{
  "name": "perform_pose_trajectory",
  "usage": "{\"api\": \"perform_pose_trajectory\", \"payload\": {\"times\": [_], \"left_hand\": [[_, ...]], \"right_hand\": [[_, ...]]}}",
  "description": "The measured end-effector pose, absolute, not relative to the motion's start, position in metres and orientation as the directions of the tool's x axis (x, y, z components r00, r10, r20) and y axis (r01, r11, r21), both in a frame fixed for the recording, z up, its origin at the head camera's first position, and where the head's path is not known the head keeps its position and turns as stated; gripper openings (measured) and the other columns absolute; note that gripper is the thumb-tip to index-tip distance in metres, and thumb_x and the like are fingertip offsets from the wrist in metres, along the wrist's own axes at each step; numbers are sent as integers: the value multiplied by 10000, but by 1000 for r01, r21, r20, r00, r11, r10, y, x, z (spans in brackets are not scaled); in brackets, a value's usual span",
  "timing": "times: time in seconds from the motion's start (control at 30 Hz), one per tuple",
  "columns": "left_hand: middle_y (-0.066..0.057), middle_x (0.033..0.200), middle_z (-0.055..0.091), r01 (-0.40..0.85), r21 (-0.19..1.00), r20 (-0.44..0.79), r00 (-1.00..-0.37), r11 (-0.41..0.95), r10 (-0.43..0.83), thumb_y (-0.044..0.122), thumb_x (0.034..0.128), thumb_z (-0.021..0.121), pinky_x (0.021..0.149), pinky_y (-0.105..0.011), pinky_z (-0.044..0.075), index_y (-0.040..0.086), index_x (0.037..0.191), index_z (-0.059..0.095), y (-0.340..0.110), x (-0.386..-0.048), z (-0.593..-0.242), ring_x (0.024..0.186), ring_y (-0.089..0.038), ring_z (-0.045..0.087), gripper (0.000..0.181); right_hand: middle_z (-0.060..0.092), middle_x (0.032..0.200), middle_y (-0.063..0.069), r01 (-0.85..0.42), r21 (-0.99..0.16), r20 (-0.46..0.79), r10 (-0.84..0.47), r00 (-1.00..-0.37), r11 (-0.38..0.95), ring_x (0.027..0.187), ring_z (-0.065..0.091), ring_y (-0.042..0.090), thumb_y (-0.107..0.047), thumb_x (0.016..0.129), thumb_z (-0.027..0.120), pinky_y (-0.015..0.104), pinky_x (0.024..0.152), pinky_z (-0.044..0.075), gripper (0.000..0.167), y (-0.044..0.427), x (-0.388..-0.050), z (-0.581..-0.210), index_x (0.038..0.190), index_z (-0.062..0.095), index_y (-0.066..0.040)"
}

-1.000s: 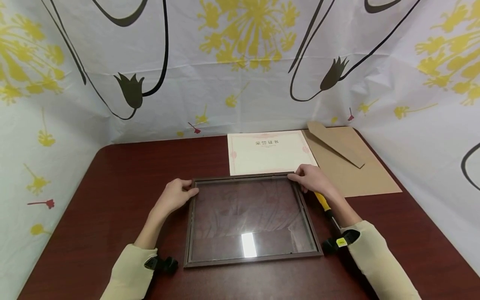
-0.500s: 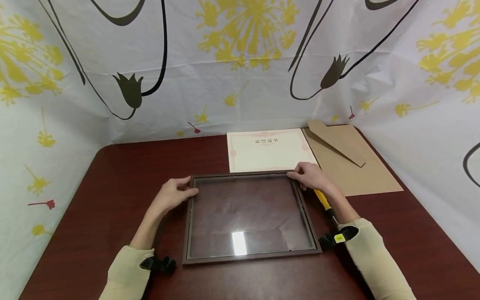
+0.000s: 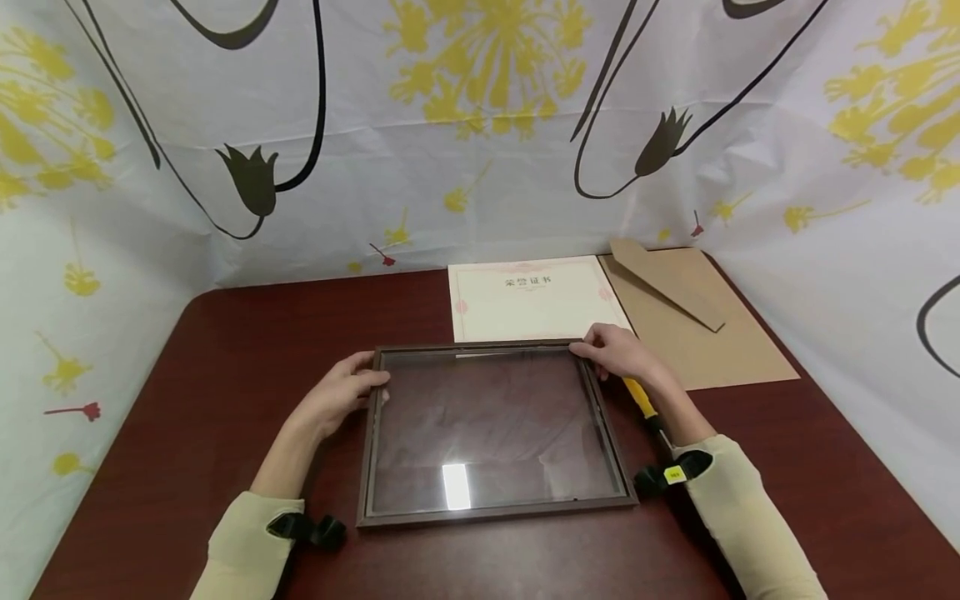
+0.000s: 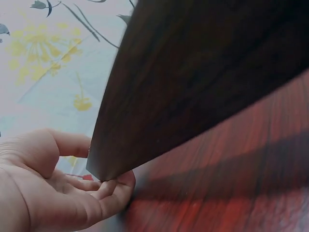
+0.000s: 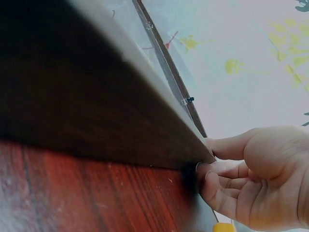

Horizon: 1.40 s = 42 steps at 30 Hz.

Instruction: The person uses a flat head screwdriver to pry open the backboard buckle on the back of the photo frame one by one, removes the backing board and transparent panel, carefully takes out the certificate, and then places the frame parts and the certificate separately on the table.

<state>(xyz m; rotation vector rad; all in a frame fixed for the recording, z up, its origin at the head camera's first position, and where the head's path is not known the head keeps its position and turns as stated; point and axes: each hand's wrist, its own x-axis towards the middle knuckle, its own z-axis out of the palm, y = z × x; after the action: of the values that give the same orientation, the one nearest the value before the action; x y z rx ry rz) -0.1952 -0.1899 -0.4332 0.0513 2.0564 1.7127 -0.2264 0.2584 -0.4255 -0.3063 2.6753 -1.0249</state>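
Observation:
A dark brown picture frame (image 3: 495, 513) with a clear glass pane lies across the middle of the table. My left hand (image 3: 337, 397) grips its left side near the far corner, thumb on top. Fingertips show through the glass beneath the rim. In the left wrist view, the left hand (image 4: 58, 188) has its fingers curled under the frame's (image 4: 183, 82) lower edge. At the far right corner, my right hand (image 3: 617, 348) pinches the frame. The right wrist view shows the right hand's (image 5: 270, 179) thumb and fingers on that corner.
Behind the frame lies a cream certificate (image 3: 536, 308) with a pink border. A brown backing board (image 3: 738, 342) with a folded-out stand rests to its right. Beneath my right forearm is a tool with a yellow handle (image 3: 640, 398). Patterned cloth (image 3: 480, 192) hangs around the dark red table (image 3: 247, 367).
Left fingers have slid further under the frame's left side, and their tips now show through the glass. The frame's far edge now overlaps the certificate's near edge slightly. The view has shifted a little.

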Motion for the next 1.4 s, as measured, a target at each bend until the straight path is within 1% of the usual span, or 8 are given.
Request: {"api": "perform_pose_trajectory", "payload": {"times": [0.23,0.37,0.6,0.73,0.9,1.0,1.17,1.4], "left_hand": [[-60,1010,559,-351,936,-333,-885,4,324,178,1086,477,791,-315,526,-29,1473,280,-186,-197,-434,769,-135,624,481],[-43,989,571,-384,920,-346,-886,-73,309,213,1111,400,748,-274,545,-15,1429,312,-184,-196,-435,754,-129,627,402],[-27,935,584,-400,908,-347,-885,-127,309,184,1098,442,671,-240,524,26,1312,372,-180,-197,-434,703,-100,593,275],[-38,951,581,-393,910,-338,-887,-131,314,136,1079,487,654,-226,516,-18,1338,354,-178,-198,-435,679,-85,586,329],[-46,1041,607,-384,921,-348,-887,-67,303,142,1056,551,699,-240,522,-43,1527,204,-179,-196,-434,701,-70,616,613],[-36,1066,672,-376,927,-362,-885,8,292,176,1050,570,784,-269,520,-65,1544,150,-181,-196,-434,724,-64,646,692],[-106,1137,667,-308,928,-354,-903,208,243,253,1036,599,929,-363,474,-92,1477,261,-184,-195,-430,823,-124,707,654],[-294,1351,536,-185,884,-283,-943,429,178,282,988,673,947,-442,506,-120,1453,417,-189,-193,-427,1093,-321,621,666]], "right_hand": [[573,658,70,-82,-677,-175,-268,-948,731,541,595,216,-266,1022,628,350,568,469,279,257,-226,-425,920,560,-16],[575,667,71,-69,-679,-183,-259,-948,731,544,596,213,-262,1023,625,352,569,476,275,256,-226,-425,929,561,-11],[577,669,76,-61,-679,-184,-250,-951,731,548,594,214,-260,1023,624,352,565,470,274,255,-225,-424,933,563,-9],[576,682,78,-46,-683,-190,-238,-952,729,554,596,217,-263,1024,624,355,570,475,275,255,-224,-424,944,563,-7],[576,700,81,-31,-687,-198,-229,-953,726,563,598,223,-278,1023,626,351,573,482,290,255,-224,-423,959,562,-2],[576,701,84,-29,-687,-200,-227,-953,726,562,598,225,-281,1021,629,344,569,481,294,254,-224,-424,956,564,-2],[576,701,83,-31,-690,-198,-231,-953,723,558,598,222,-273,1023,626,337,563,478,283,254,-225,-423,950,567,-6],[572,701,82,-39,-691,-196,-239,-951,722,556,598,215,-259,1021,628,353,564,480,275,254,-226,-424,945,566,-2]]}}
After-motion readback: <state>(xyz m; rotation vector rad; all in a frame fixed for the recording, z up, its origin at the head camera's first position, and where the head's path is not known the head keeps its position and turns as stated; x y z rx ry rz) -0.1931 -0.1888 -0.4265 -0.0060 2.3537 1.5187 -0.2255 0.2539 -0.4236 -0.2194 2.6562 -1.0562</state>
